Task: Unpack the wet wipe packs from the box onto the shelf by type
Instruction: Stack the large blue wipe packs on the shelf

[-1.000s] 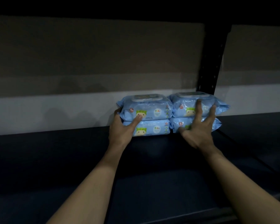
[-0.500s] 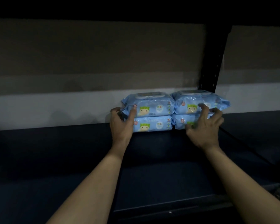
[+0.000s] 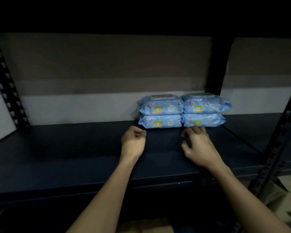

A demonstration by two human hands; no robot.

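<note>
Four blue wet wipe packs sit stacked on the dark shelf, with both hands empty just in front of them.

Head view: the packs form two stacks of two, side by side and touching, at the back of the shelf (image 3: 74, 157) against the pale wall: upper left pack (image 3: 160, 105), lower left pack (image 3: 160, 121), upper right pack (image 3: 207, 103) and lower right pack (image 3: 203, 120). The left hand (image 3: 133, 143) hovers near the lower left pack, its fingers loosely curled and holding nothing. The right hand (image 3: 198, 145) is just before the lower right pack, fingers bent and spread, gripping nothing; whether its fingertips touch the pack I cannot tell. A black slotted upright (image 3: 215, 78) stands behind the right stack.
</note>
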